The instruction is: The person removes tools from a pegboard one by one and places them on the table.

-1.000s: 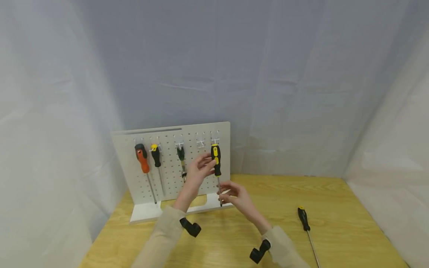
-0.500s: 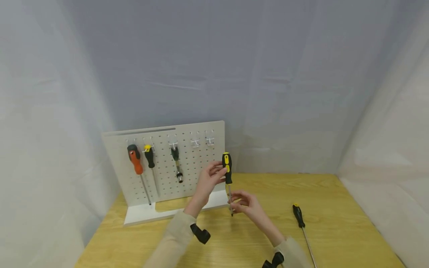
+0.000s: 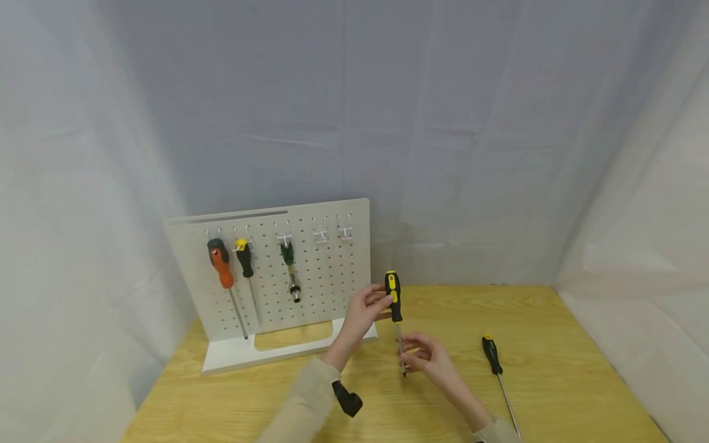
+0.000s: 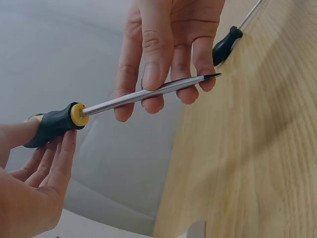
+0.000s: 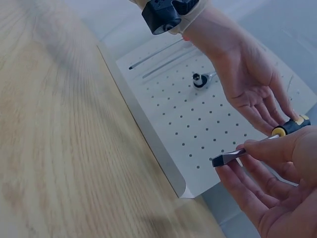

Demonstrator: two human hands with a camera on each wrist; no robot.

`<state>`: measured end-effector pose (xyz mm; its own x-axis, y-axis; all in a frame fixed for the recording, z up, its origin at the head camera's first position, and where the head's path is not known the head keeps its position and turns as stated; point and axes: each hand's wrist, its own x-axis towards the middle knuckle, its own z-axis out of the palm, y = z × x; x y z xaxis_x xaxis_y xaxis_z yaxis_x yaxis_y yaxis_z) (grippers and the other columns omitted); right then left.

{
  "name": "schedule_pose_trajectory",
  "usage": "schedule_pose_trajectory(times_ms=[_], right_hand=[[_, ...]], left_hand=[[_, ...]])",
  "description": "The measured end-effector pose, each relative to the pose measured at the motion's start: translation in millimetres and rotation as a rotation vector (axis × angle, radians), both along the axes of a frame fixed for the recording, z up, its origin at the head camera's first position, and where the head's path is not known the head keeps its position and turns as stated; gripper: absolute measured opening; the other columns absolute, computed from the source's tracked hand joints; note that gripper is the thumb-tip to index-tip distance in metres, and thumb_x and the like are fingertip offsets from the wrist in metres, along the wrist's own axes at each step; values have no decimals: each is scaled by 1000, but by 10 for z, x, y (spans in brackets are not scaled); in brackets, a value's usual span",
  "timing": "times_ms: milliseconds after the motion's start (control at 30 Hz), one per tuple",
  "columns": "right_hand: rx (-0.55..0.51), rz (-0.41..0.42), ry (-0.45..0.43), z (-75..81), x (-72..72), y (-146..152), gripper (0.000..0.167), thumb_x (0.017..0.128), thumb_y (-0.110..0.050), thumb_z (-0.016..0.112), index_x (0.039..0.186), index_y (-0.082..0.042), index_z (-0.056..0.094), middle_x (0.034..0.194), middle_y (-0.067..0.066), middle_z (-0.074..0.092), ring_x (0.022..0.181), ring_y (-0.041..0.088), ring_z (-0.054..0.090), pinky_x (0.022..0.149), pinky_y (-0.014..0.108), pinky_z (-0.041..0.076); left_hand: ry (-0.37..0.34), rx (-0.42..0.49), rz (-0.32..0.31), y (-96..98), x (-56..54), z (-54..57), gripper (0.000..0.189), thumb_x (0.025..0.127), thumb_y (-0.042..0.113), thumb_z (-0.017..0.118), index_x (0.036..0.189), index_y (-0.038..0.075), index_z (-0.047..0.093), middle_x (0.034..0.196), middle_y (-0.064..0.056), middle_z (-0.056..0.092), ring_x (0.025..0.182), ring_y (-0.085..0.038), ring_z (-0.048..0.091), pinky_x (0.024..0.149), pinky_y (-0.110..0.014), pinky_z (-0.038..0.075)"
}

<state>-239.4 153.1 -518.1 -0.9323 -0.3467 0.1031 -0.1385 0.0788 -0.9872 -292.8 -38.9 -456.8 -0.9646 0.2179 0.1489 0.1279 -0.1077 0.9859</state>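
Note:
A black-and-yellow screwdriver (image 3: 394,301) stands nearly upright in the air, just right of the white pegboard. My left hand (image 3: 361,315) grips its handle between thumb and fingers. Lower down, my right hand (image 3: 432,362) pinches the metal shaft (image 4: 124,100) between thumb and fingers, close to the tip. In the right wrist view the flat dark tip (image 5: 219,160) pokes out past the right thumb. The pegboard (image 3: 321,277) carries an orange-and-black screwdriver (image 3: 221,264), a yellow-topped black screwdriver (image 3: 244,258) and a green-handled ratchet wrench (image 3: 288,253) on its left and middle hooks.
Two clear hooks (image 3: 345,231) at the pegboard's right side hold nothing. Another black screwdriver with a yellow end (image 3: 491,355) lies on the wooden table (image 3: 554,369) to the right. White sheets (image 3: 443,154) hang behind and at the sides.
The black-and-yellow screwdriver has come away from the rightmost hook. Both hands have carried it to the right and down, away from the pegboard. The view has shifted slightly.

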Motion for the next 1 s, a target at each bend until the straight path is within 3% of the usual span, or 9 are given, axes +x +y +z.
schedule_pose_trajectory(times_ms=[200, 567, 1000], right_hand=[[26, -22, -50, -36, 78, 120, 42, 98, -9, 68, 129, 15, 55, 110, 28, 66, 88, 24, 71, 73, 33, 64], [9, -78, -121, -107, 263, 372, 42, 96, -5, 69, 127, 19, 52, 105, 18, 68, 81, 15, 70, 71, 35, 64], [34, -134, -194, -183, 458, 685, 48, 96, -7, 68, 133, 18, 49, 105, 14, 67, 84, 16, 69, 72, 34, 64]], left_hand=[[-17, -1, -12, 166, 23, -123, 42, 101, 12, 63, 135, -10, 53, 124, -29, 66, 108, -35, 69, 87, -40, 62], [-51, 31, -24, 529, 95, -327, 39, 99, 8, 65, 132, -11, 55, 117, -29, 68, 100, -31, 71, 84, -43, 63], [-96, 3, -47, 915, 153, -510, 41, 92, 4, 74, 127, -8, 58, 112, -25, 70, 91, -29, 73, 81, -40, 64]])
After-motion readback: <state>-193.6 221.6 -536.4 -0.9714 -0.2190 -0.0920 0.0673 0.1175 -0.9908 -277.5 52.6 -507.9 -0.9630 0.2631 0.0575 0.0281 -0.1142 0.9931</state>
